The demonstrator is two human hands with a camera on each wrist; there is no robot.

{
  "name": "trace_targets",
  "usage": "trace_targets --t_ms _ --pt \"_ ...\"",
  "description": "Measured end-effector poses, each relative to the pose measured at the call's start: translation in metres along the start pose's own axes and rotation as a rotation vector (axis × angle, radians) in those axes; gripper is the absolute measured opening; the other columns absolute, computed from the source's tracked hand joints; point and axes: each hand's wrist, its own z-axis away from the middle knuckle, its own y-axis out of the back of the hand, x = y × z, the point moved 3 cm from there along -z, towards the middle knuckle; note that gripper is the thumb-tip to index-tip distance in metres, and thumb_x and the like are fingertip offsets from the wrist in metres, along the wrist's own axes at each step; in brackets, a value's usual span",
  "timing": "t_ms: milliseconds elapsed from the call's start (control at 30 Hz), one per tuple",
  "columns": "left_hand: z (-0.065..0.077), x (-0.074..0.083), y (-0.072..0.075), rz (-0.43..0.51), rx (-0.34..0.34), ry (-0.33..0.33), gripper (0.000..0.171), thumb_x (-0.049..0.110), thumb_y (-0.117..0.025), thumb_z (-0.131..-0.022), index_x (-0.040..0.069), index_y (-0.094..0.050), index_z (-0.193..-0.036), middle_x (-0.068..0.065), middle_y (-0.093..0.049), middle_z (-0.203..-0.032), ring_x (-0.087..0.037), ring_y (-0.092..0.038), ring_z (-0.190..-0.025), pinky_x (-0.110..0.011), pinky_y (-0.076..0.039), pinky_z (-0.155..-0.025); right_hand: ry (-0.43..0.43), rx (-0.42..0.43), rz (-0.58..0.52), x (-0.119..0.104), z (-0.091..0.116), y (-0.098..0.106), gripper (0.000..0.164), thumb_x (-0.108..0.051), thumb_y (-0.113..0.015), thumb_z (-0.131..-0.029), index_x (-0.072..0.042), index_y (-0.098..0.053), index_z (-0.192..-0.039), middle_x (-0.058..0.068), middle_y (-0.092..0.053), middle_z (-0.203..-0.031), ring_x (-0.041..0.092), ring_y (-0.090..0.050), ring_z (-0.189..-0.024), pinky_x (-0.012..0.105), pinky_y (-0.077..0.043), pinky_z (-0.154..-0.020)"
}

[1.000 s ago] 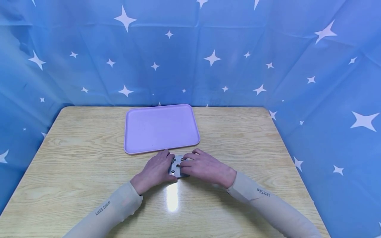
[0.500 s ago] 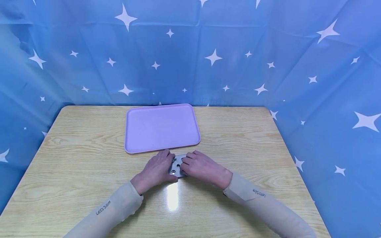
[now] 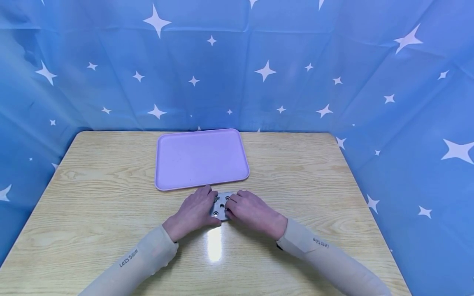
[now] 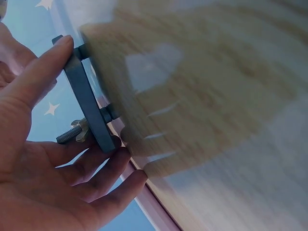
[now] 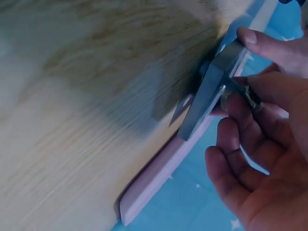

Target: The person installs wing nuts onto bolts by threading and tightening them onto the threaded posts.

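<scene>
Gripping metal plate (image 3: 220, 211) at 9 o'clock with left hand (image 3: 194, 209), pinching wing nut (image 5: 251, 98) at 3 with right hand (image 3: 253, 213)

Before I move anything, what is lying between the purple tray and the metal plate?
The head view shows a narrow strip of bare wooden table between the purple tray and the metal plate, with the left hand at its left end.

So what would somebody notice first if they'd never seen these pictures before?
Probably the bright blue cloth with white stars, behind the table. Next, the purple tray on the table, just beyond the hands. Then, between the hands, a gray metal plate with holes: the left hand grips it, and the right hand has its fingers around a bolt on it.
</scene>
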Motion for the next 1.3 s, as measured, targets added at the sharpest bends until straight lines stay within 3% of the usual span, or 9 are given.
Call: trace_targets --t_ms 100,200,300,400,767,1033,1300 --pt "0.0 0.0 -0.001 0.0 0.0 -0.004 0.081 0.042 -0.097 -0.066 -0.004 -0.064 -0.123 -0.008 -0.053 -0.098 -0.024 -0.052 -0.088 -0.038 -0.049 -0.069 -0.01 -0.042 -0.027 0.002 0.003 0.005 0.026 -0.034 -0.074 -0.096 -0.014 -0.07 -0.112 -0.002 -0.071 -0.102 0.016 -0.062 -0.09 0.034 -0.05 -0.081" --pt "0.0 0.0 -0.001 -0.005 -0.002 -0.008 0.079 0.042 -0.097 -0.066 -0.003 -0.064 -0.122 -0.008 -0.053 -0.098 -0.024 -0.052 -0.088 -0.037 -0.049 -0.068 0.045 -0.088 -0.032 0.005 0.006 0.013 0.034 -0.031 -0.075 -0.096 -0.019 -0.068 -0.127 -0.006 -0.068 -0.123 0.017 -0.061 -0.114 0.04 -0.049 -0.093" --pt "0.0 0.0 -0.001 -0.007 -0.001 -0.005 0.078 0.042 -0.097 -0.066 -0.003 -0.064 -0.121 -0.008 -0.053 -0.097 -0.024 -0.052 -0.087 -0.037 -0.048 -0.067 0.151 -0.124 0.014 0.006 0.009 0.017 0.036 -0.018 -0.074 -0.096 -0.025 -0.068 -0.13 -0.011 -0.063 -0.136 0.018 -0.055 -0.129 0.04 -0.046 -0.096" --pt "0.0 -0.001 0.0 -0.006 0.001 -0.001 0.079 0.043 -0.097 -0.066 -0.003 -0.065 -0.121 -0.007 -0.053 -0.097 -0.023 -0.052 -0.087 -0.037 -0.048 -0.067 0.225 -0.137 0.093 0.006 0.01 0.019 0.035 -0.014 -0.07 -0.097 -0.027 -0.069 -0.13 -0.013 -0.062 -0.139 0.018 -0.053 -0.132 0.039 -0.046 -0.095" --pt "0.0 -0.001 -0.001 0.002 0.023 -0.01 0.075 0.041 -0.098 -0.064 -0.001 -0.065 -0.116 -0.005 -0.051 -0.093 -0.022 -0.051 -0.084 -0.037 -0.047 -0.065 0.234 -0.13 0.159 0.007 0.008 0.02 0.029 -0.016 -0.071 -0.096 -0.026 -0.072 -0.124 -0.013 -0.068 -0.129 0.015 -0.056 -0.127 0.037 -0.046 -0.096" --pt "0.0 -0.001 0.0 0.01 0.015 -0.009 0.074 0.04 -0.098 -0.064 -0.001 -0.065 -0.116 -0.006 -0.052 -0.095 -0.023 -0.05 -0.085 -0.037 -0.047 -0.067 0.201 -0.049 0.173 0.003 0.003 0.012 0.006 -0.021 -0.072 -0.094 -0.024 -0.072 -0.099 -0.008 -0.069 -0.103 0.015 -0.062 -0.102 0.034 -0.047 -0.086" --pt "0.0 -0.001 0.0 0.009 -0.001 0.002 0.079 0.041 -0.098 -0.065 -0.003 -0.064 -0.123 -0.007 -0.052 -0.096 -0.023 -0.052 -0.087 -0.037 -0.048 -0.068 0.083 -0.016 0.16 -0.003 -0.001 0.004 0.006 -0.021 -0.074 -0.094 -0.018 -0.069 -0.093 -0.007 -0.065 -0.086 0.013 -0.057 -0.077 0.028 -0.044 -0.068"
